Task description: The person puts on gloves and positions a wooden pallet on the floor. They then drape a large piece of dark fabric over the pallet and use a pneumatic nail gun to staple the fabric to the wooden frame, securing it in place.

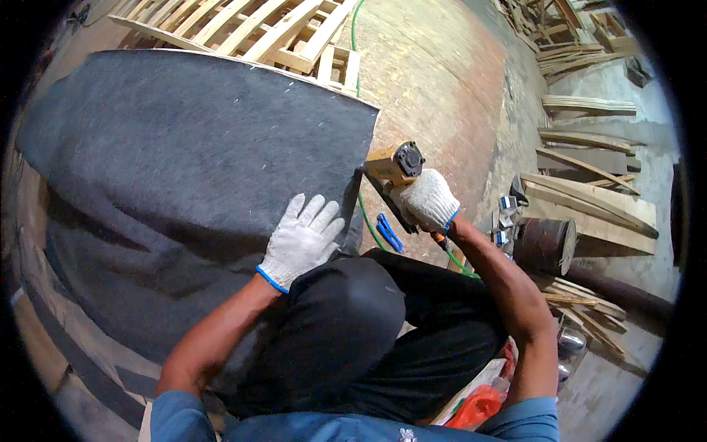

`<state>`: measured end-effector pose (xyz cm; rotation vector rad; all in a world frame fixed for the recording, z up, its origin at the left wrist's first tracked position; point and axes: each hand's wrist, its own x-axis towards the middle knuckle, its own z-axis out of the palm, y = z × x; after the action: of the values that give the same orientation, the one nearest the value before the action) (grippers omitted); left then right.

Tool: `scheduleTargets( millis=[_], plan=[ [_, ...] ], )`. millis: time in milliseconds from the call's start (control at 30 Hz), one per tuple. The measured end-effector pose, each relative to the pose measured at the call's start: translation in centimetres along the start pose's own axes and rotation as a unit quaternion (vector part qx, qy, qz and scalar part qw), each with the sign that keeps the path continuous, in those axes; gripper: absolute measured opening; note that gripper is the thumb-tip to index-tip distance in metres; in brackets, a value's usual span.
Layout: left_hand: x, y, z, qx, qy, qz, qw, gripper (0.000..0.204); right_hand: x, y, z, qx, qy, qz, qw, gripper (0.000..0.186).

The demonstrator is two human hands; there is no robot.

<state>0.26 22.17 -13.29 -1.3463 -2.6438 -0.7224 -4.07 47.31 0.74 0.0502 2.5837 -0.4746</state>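
My right hand (425, 200), in a white knit glove with a blue cuff, is wrapped round a yellow and black pneumatic stapler (394, 163). The stapler's nose is at the right edge of a dark grey fabric sheet (199, 132); whether it touches is hard to tell. Flat on the fabric, close to my knee, lies my gloved left hand (302, 239) with its fingers spread. Several small pale staples show in the fabric. A blue utility knife (389, 233) lies on the floor just below the stapler.
Slatted wooden frames (250, 29) lie beyond the fabric. A green air hose (370, 225) runs across the plywood floor (434, 74). To the right are a rusty cylinder (545, 247) and stacked boards (589, 199). An orange-red plastic bag (477, 409) sits by my right elbow.
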Motion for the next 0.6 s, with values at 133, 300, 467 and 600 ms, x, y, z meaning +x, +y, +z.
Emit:
scheduleTargets(
  millis=[133, 300, 467, 600],
  plan=[
    [0.3, -0.5, -0.4, -0.057, 0.015, 0.0, 0.998, 0.047, -1.3, 2.4, 3.3, -0.04, 0.066, -0.061, 0.995, 0.034],
    [0.3, -2.4, -1.7, -0.132, 0.049, 0.0, 0.99, 0.054, -2.0, 2.4, 4.8, -0.142, -0.032, -0.038, 0.989, 0.032],
    [-1.3, -5.4, -5.5, 0.007, 0.118, -0.086, 0.989, 0.05, -4.1, 2.8, 5.1, -0.03, -0.027, -0.022, 0.999, 0.032],
    [-1.5, -7.5, -5.3, 0.027, 0.092, -0.063, 0.993, 0.047, -4.3, 2.0, 5.5, -0.035, -0.058, 0.013, 0.998, 0.03]
  ],
)
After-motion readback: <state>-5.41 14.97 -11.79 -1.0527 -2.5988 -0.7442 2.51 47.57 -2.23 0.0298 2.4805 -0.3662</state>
